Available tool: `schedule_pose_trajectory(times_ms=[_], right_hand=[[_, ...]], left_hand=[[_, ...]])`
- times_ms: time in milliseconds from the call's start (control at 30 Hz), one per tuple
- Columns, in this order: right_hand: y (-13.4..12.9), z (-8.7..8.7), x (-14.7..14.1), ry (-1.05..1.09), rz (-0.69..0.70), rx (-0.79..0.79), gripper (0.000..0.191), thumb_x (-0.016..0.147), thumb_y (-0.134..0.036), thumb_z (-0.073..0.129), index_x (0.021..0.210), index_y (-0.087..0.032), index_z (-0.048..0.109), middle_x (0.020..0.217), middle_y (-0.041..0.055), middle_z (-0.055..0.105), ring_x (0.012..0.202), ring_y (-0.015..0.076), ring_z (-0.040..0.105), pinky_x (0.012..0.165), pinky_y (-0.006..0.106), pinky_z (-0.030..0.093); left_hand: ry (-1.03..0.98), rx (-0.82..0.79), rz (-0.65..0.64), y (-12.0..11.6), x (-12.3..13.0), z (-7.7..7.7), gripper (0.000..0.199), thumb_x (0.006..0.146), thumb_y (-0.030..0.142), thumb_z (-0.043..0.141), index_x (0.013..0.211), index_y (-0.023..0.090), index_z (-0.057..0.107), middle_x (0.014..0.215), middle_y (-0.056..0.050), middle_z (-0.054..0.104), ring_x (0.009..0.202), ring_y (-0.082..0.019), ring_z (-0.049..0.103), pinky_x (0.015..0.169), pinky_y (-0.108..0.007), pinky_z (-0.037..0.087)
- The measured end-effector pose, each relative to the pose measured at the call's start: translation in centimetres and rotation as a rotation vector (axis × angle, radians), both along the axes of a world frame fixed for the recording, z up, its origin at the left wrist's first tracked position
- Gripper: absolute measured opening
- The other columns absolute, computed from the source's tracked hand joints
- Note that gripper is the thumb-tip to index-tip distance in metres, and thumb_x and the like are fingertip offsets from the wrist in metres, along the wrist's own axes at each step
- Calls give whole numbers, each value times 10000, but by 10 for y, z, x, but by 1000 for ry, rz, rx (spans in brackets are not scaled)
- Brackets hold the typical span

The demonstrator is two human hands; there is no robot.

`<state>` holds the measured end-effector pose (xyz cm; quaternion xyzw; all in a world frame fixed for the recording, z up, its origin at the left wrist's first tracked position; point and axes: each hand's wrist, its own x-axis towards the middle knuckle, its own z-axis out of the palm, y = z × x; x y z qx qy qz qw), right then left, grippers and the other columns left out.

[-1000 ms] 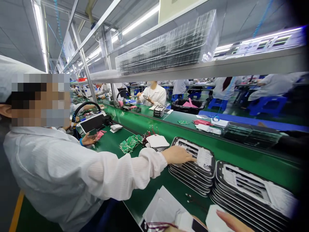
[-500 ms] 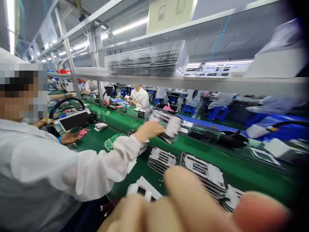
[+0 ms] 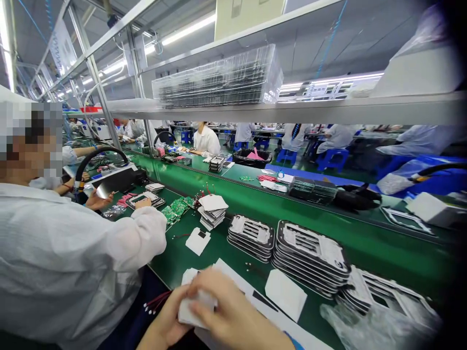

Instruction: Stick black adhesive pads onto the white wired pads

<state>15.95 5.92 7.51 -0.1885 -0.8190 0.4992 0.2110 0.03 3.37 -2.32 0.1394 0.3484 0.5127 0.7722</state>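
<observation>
Low in front of me, my left hand (image 3: 171, 318) is closed around the side of a small stack of white flat packs (image 3: 191, 311). My right hand (image 3: 239, 311) curls over the same packs from the right, its fingers bent against them. Red wires (image 3: 157, 302) with white plugs stick out to the left of my left hand. Just beyond my hands lie white sheets (image 3: 233, 272) and a loose white card-like piece (image 3: 286, 291). Another white flat piece with a black patch (image 3: 198, 241) rests on the green bench further forward.
Stacked black-and-white frames (image 3: 310, 253) stand ahead to the right, beside a lower stack (image 3: 251, 236). Clear plastic film (image 3: 372, 321) lies at the right. White packs (image 3: 211, 214) and green circuit boards (image 3: 177, 209) are further off. A co-worker (image 3: 91, 243) sits close on my left.
A hand of mine, raised close to the camera before, is lower now, and both hands hold the white packs. The co-worker's arm has drawn back left with a frame.
</observation>
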Motion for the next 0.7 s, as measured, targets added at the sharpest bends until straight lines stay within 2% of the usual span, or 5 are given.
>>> schedule_pose_trajectory(times_ms=[67, 133, 300, 533, 700], right_hand=[[26, -13, -1, -104, -306, 141, 263, 825, -274, 638, 1072, -183, 621, 1156, 114, 607, 1086, 275, 500, 955, 435, 371], [46, -31, 2, -176, -433, 111, 322, 764, -277, 685, 1070, -187, 640, 1079, 92, 644, 993, 263, 544, 865, 378, 415], [81, -74, 7, -135, -424, -146, 217, 756, -379, 650, 754, -164, 678, 663, 13, 634, 611, 161, 543, 553, 255, 381], [144, -94, -12, -55, -530, -314, 378, 750, -503, 627, 861, -141, 633, 707, 46, 675, 635, 175, 633, 585, 283, 484], [166, -109, -53, -186, -681, -200, 290, 855, -411, 613, 904, -126, 633, 816, 39, 679, 735, 169, 650, 689, 323, 517]], left_hand=[[22, 12, 65, 9, 3, 5, 168, 722, 200, 652, 872, 215, 727, 743, -17, 743, 709, -210, 690, 716, -337, 531], [16, -1, 97, 15, 7, 7, 250, 710, 157, 688, 959, 161, 707, 804, -59, 747, 725, -223, 687, 734, -362, 534], [7, -45, 158, 22, 9, -2, 337, 733, 167, 702, 1062, 118, 653, 877, -106, 741, 826, -272, 694, 787, -415, 531], [-72, -86, 205, 29, -9, -23, 472, 754, 184, 659, 1203, 71, 564, 917, -150, 730, 803, -303, 691, 771, -462, 521], [-136, -140, 209, 37, -25, -37, 525, 792, 271, 597, 1275, 95, 488, 953, -132, 723, 739, -260, 668, 709, -429, 499]])
